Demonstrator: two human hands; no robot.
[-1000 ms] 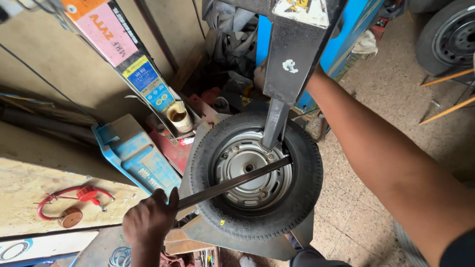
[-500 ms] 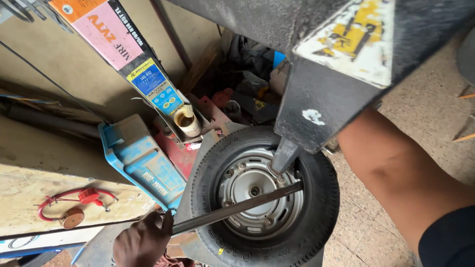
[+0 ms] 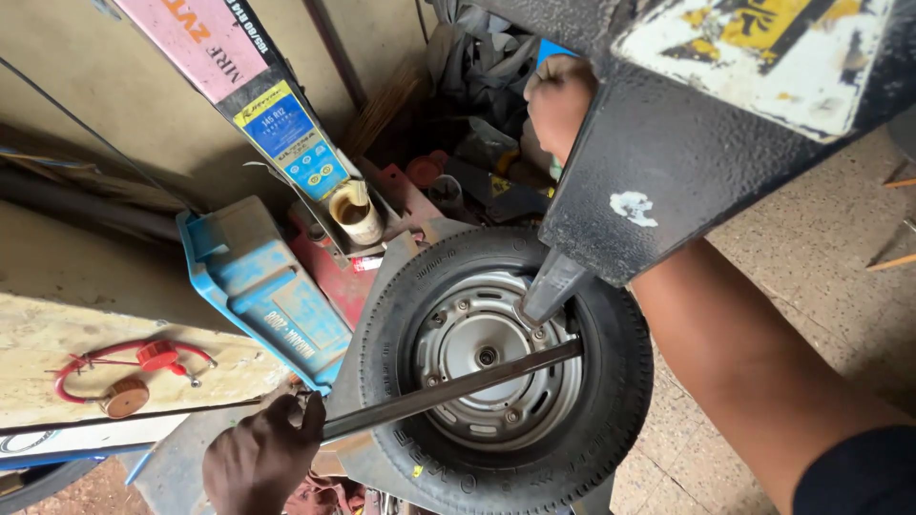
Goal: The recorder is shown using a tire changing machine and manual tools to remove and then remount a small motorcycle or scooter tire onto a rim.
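Head view: left grip (image 3: 262,458) closed around tyre lever (image 3: 448,389) near end; far tip at wheel rim (image 3: 496,358); right grip (image 3: 558,100) clenched, contents unclear.

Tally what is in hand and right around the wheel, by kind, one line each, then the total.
Hands: 2, left and right
Long metal bar: 1
Tyre on silver rim: 1
Black machine arm: 1
Blue box: 1
Small tin with brush: 1
Total: 7
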